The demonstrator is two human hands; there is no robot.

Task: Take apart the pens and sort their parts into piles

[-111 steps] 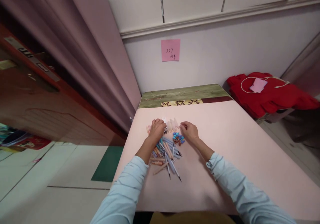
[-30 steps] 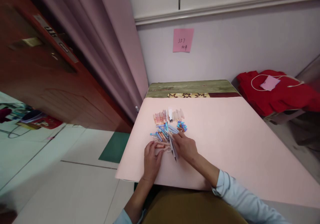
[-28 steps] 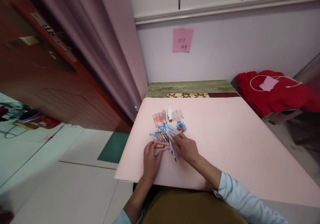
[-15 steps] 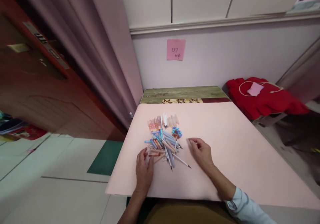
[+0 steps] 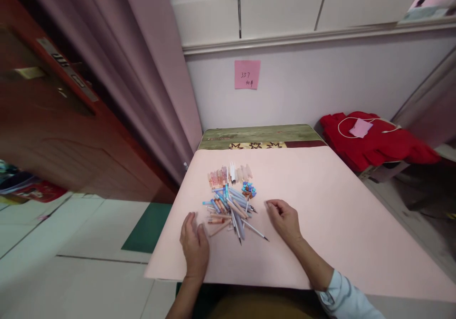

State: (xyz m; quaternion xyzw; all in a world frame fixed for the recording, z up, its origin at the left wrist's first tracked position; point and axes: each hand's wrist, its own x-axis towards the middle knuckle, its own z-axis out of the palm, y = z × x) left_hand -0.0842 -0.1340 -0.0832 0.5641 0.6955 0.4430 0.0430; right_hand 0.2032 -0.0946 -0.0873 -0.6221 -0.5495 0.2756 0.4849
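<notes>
Your left hand [image 5: 194, 247] left of the pen pile [image 5: 233, 209], thumb and fingers parted. Your right hand [image 5: 287, 220] right of it, fingers curled narrow; can't tell if anything's pinched. Pile jumbled on pink sheet [image 5: 331, 214]. Blue-and-brown pieces [image 5: 249, 190] at its far-right edge; pinkish sticks [image 5: 217, 177] beyond it.

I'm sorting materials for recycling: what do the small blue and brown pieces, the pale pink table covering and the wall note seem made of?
Small blue and brown pieces: probably plastic, from their solid, saturated colours; too small to be sure.
Table covering: matt, perhaps paper or vinyl; smooth, no visible weave.
Wall note: likely matt paper; flat, handwritten.
</notes>
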